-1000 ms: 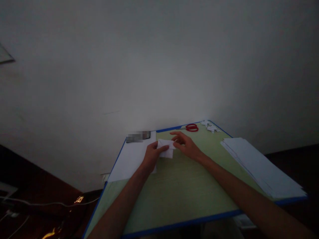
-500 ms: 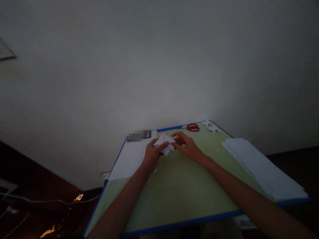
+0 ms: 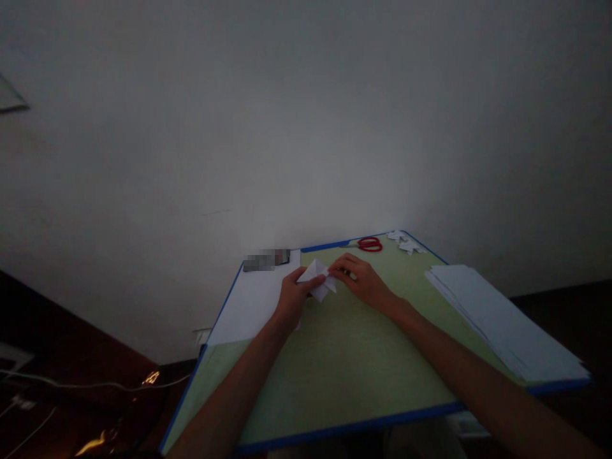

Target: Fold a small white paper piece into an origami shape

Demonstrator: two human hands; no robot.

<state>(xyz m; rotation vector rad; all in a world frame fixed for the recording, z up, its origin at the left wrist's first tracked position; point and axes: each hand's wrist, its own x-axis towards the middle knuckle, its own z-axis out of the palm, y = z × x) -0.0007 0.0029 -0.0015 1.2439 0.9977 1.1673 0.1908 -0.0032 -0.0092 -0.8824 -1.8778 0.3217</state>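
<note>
A small piece of white folded paper (image 3: 315, 270) with pointed flaps is held above the green table (image 3: 363, 363). My left hand (image 3: 292, 292) is closed on its left side, the thumb lying across the front. At the paper's right edge, my right hand (image 3: 357, 278) pinches a flap between thumb and fingertips. Under and behind my left hand lies a flat white sheet (image 3: 243, 315), partly covered by the hand and forearm.
A stack of white paper (image 3: 502, 322) lies along the right edge. Red-handled scissors (image 3: 370, 245) rest at the back, near several small folded paper pieces (image 3: 408, 245) in the far corner. A dark, partly blurred-out device (image 3: 265, 260) sits at the back left, before the wall (image 3: 306, 127).
The fingers of my right hand have come together on the right flap of the folded paper. The paper has turned slightly in my left hand.
</note>
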